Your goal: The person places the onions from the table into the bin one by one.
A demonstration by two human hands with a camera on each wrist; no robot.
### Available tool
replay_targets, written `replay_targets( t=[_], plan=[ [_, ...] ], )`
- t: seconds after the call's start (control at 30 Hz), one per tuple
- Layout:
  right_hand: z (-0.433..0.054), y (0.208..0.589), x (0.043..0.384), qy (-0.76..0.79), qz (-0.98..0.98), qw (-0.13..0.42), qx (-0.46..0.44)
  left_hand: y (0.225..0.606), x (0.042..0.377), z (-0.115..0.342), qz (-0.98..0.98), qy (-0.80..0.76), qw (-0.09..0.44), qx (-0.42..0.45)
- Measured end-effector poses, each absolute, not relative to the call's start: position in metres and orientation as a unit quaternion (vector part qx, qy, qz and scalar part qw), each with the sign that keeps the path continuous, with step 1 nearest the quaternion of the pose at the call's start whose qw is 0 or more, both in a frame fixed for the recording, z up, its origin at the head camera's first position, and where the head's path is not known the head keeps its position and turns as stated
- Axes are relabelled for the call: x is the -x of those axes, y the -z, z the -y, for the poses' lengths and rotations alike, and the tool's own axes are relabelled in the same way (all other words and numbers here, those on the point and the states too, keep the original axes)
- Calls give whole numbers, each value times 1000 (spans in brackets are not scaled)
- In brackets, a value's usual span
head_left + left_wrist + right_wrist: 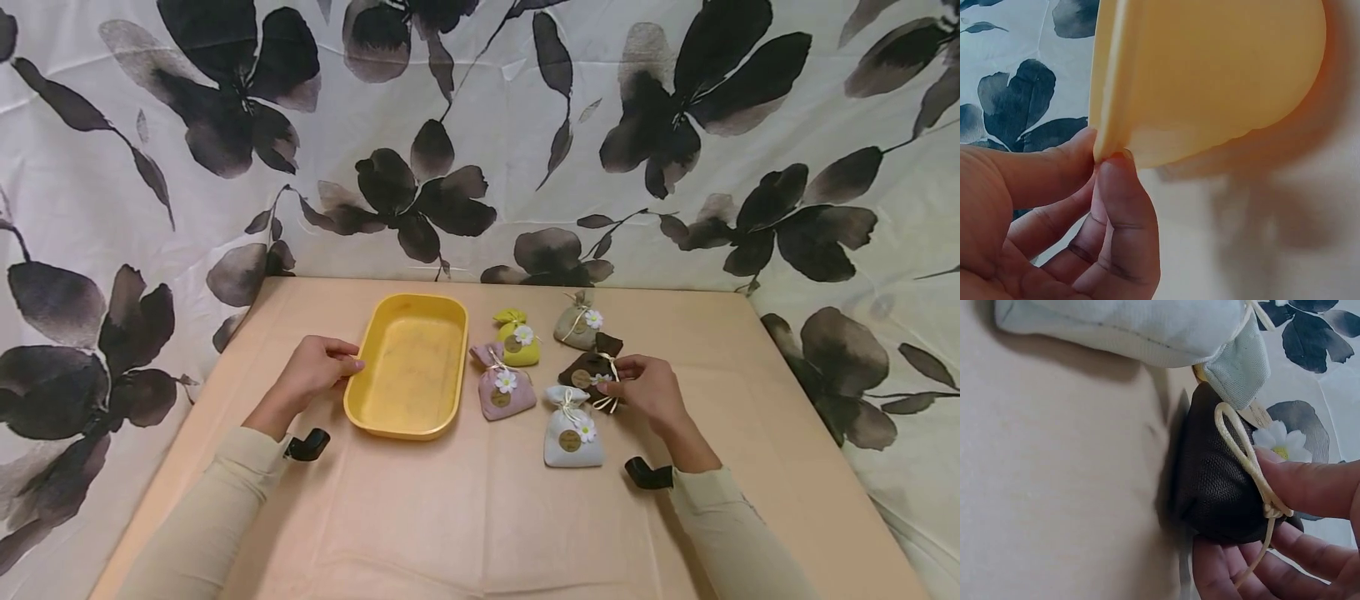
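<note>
My left hand (318, 367) pinches the left rim of a yellow tray (352, 408) between thumb and finger; the left wrist view shows the tray wall (1210, 75) close up. My right hand (652, 387) grips a dark brown drawstring pouch (1216, 475) at its tied neck, the thumb beside its white flower and fingers underneath. Its cream cord bow (1244, 450) hangs over the side. Just in front of it lies a white pouch (562, 450), whose tied top overlaps the brown one in the right wrist view.
Between the tray and the brown pouch lie a pink pouch (498, 392) and a yellow-green pouch (525, 354). A grey-beige pouch (573, 329) is farther back. All rest on a peach-coloured table cover (420, 517). A floral cloth (495, 200) hangs behind the table.
</note>
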State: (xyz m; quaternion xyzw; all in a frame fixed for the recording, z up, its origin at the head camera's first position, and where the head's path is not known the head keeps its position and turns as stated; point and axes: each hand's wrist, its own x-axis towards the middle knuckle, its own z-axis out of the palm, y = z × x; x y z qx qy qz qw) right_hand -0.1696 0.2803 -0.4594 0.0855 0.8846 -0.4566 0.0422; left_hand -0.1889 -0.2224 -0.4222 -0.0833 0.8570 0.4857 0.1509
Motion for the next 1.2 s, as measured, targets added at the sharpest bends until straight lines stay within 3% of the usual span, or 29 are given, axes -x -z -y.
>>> replay_targets(
  t=[0.53, 1.2],
  plan=[
    [-289, 443, 175, 507, -861, 21, -49, 420, 192, 222, -864, -470, 156, 95],
    [-280, 406, 183, 518, -854, 36, -15, 422, 189, 223, -863, -473, 149, 95]
  ],
)
